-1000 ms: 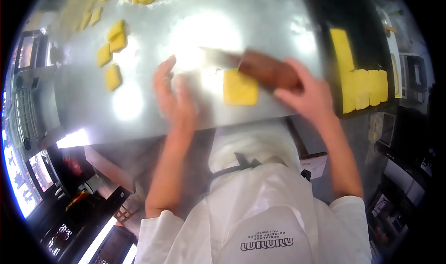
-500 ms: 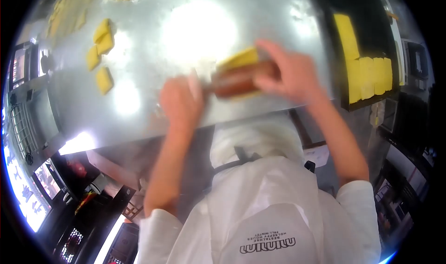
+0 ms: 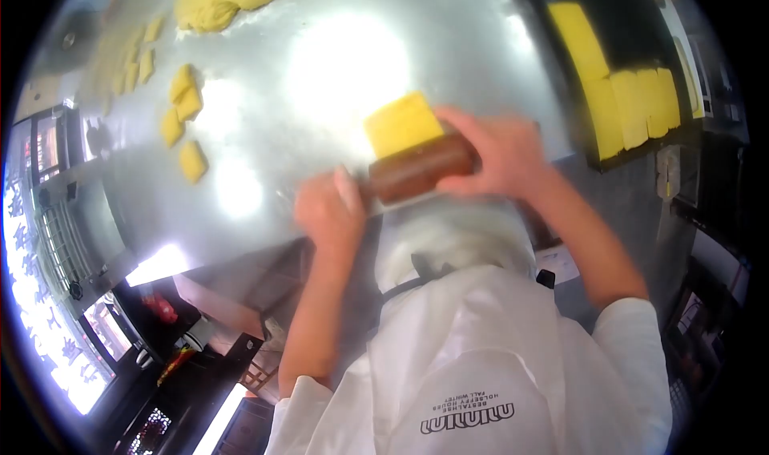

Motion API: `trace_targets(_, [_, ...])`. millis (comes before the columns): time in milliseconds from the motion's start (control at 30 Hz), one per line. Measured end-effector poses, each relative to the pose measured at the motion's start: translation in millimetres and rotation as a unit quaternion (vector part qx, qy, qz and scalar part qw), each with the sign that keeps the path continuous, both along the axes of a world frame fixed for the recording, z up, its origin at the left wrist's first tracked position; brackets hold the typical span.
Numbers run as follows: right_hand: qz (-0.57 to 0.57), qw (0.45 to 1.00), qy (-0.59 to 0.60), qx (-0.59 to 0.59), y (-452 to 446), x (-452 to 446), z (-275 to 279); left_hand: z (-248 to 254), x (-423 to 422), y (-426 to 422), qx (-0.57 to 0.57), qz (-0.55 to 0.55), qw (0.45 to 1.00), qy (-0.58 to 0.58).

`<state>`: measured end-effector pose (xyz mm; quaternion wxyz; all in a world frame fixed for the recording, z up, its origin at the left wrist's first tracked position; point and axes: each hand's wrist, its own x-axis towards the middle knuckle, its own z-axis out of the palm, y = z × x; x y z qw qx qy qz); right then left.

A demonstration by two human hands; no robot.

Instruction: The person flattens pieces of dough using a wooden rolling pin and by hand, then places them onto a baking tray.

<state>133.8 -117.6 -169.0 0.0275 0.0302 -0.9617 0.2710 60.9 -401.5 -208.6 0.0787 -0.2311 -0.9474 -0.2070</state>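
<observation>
— "Left hand [image 3: 327, 211] and right hand [image 3: 505, 152]: what have they got?"
— "The brown rolling pin [image 3: 420, 169]; the left is curled round its left handle, the right wraps the other end; its long axis runs from hand to hand, the right end tipped slightly away."
— "And the yellow dough square [image 3: 404, 122]?"
— "On the table [image 3: 272, 134], between the hands and just beyond the pin, its near edge against or under it, I can't tell which; the right hand is nearer to it; small dough pieces [image 3: 192, 163] lie well off to the left; the big dough mass [image 3: 212, 6] is farther."
</observation>
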Motion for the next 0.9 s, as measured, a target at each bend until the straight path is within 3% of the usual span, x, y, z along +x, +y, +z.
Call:
trace_targets(67, [-0.028,0.991,-0.127,-0.022,3,-21,17,-3,-13,-2,-0.075,0.029,0.991,-0.105])
trace_targets(100, [-0.073,0.991,-0.096,-0.058,7,-32,12,-2,-25,-1,-0.110,0.047,0.981,-0.154])
trace_targets(167, [-0.161,0.977,-0.039,-0.136,13,-50,-18,16,-49,5,0.059,0.073,0.978,-0.185])
trace_targets(200, [-0.182,0.976,0.006,-0.119,22,-55,-31,25,-60,10,0.143,0.084,0.965,-0.203])
trace_targets(233, [-0.240,0.902,-0.208,-0.292,32,-56,3,37,-71,16,0.225,0.086,0.943,-0.229])
trace_targets(300, [-0.310,0.881,-0.148,-0.326,46,-52,-6,31,-89,29,0.302,0.086,0.930,-0.192])
trace_targets(367, [-0.330,0.925,-0.042,-0.184,43,-39,-25,21,-83,48,0.186,-0.019,0.963,-0.193])
trace_targets(400, [-0.338,0.934,0.016,-0.113,42,-36,-30,-1,-84,53,0.097,-0.104,0.984,-0.112])
trace_targets(433, [-0.340,0.933,0.009,-0.121,43,-35,-28,27,-74,75,0.039,-0.098,0.970,-0.218])
trace_targets(600, [-0.349,0.926,-0.032,-0.138,52,-23,-19,20,-84,89,-0.051,-0.118,0.936,-0.328])
trace_targets(700, [-0.356,0.925,-0.020,-0.130,49,-21,-16,27,-73,83,0.065,-0.122,0.954,-0.268])
trace_targets(800, [-0.364,0.921,-0.038,-0.131,50,-21,-15,76,-57,86,0.117,-0.100,0.947,-0.283])
trace_targets(900, [-0.360,0.921,-0.030,-0.148,50,-21,-17,98,-41,83,0.138,-0.159,0.969,-0.128])
